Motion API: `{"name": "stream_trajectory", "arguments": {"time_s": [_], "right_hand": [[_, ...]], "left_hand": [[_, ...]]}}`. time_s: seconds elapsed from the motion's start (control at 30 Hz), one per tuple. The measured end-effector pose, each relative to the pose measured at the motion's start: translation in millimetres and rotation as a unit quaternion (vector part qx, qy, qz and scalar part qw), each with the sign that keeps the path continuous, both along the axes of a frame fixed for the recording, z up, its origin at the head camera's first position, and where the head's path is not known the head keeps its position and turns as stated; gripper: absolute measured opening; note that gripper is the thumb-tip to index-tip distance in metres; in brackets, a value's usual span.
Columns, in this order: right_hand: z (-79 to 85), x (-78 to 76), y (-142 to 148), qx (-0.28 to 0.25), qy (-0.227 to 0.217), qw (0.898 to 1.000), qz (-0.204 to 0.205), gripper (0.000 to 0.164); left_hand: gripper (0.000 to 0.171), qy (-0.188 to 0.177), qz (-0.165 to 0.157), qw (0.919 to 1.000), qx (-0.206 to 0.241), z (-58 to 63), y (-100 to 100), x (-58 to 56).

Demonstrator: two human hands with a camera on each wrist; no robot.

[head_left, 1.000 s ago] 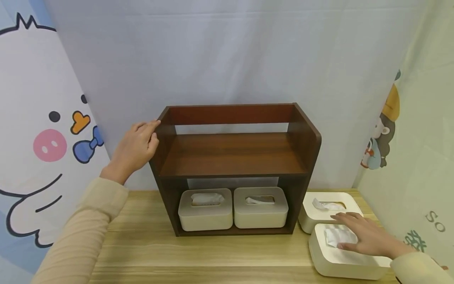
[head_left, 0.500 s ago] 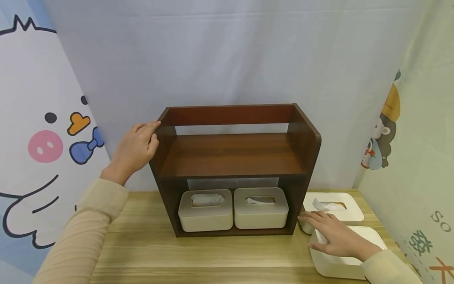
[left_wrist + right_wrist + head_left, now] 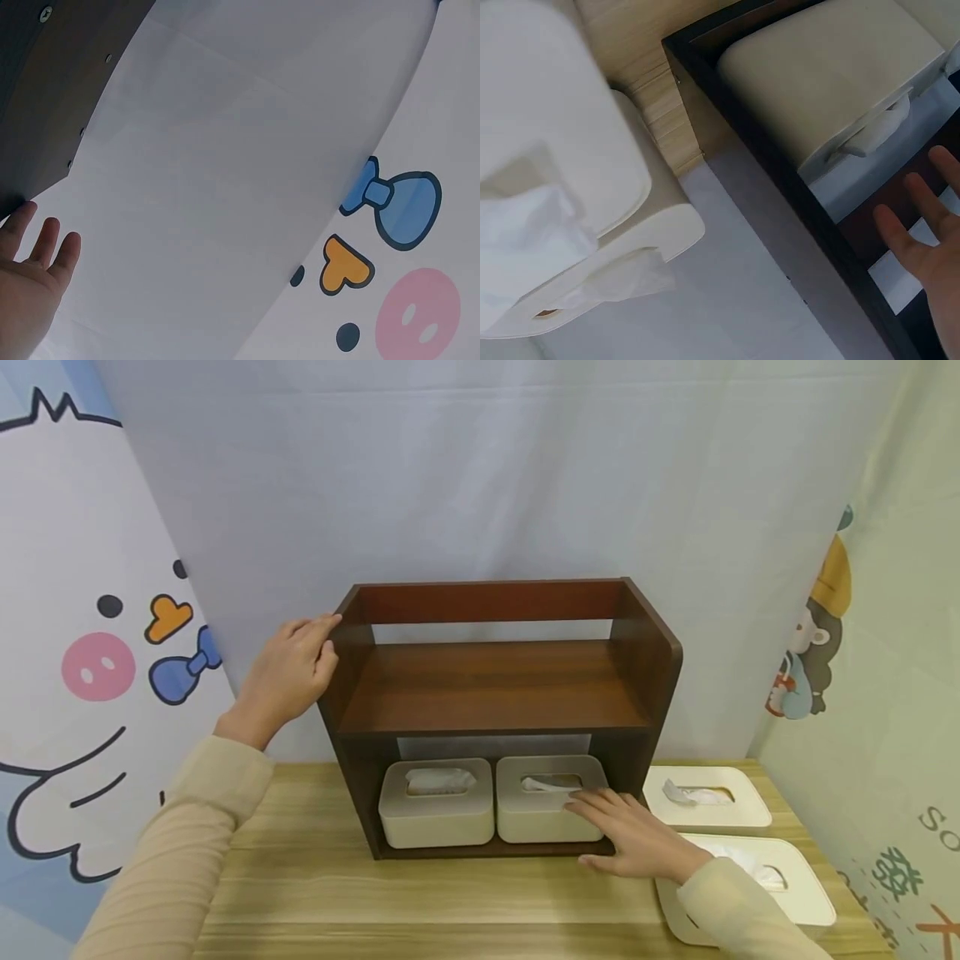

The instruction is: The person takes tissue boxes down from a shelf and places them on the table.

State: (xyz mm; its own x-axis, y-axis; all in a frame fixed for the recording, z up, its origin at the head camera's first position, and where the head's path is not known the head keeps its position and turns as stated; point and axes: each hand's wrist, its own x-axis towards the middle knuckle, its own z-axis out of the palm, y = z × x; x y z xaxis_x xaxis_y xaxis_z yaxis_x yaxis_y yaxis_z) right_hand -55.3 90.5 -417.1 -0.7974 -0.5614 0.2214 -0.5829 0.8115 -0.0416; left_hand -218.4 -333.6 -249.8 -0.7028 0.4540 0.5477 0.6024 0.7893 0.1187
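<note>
My left hand point(image 3: 288, 668) has its fingertips at the top of the left side panel of a dark brown two-tier wooden shelf point(image 3: 495, 689). In the left wrist view, its fingers reach out straight to the panel's corner. My right hand point(image 3: 637, 835), fingers spread and holding nothing, is in front of the lower tier's right end. It overlaps the corner of a cream tissue box point(image 3: 528, 818) there. A second tissue box point(image 3: 435, 822) sits beside that one in the lower tier. In the right wrist view, the right fingers point(image 3: 900, 232) appear apart from the boxes.
Two more cream tissue boxes stand right of the shelf: a rear one point(image 3: 675, 789) and a front one point(image 3: 802, 893), partly under my right sleeve point(image 3: 742, 910). The wood-grain table point(image 3: 420, 902) meets a pale backdrop point(image 3: 487, 468), with cartoon-printed cloths on both sides.
My right hand has moved left from above the front tissue box outside the shelf to before the shelf's lower right. My left hand stays at the panel.
</note>
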Motion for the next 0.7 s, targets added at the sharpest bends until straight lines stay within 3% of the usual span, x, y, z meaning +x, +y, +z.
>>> {"name": "stream_trajectory", "arguments": {"time_s": [0.4, 0.7], "right_hand": [[-7.2, -45.4, -23.9, 0.003, 0.051, 0.998, -0.027, 0.071], [-14.2, -72.6, -28.1, 0.021, 0.026, 0.996, -0.079, 0.078]], "left_hand": [[0.044, 0.002, -0.001, 1.0, 0.001, -0.4, 0.3, -2.5], [0.044, 0.001, -0.002, 1.0, 0.003, -2.0, -0.4, -4.0]]}}
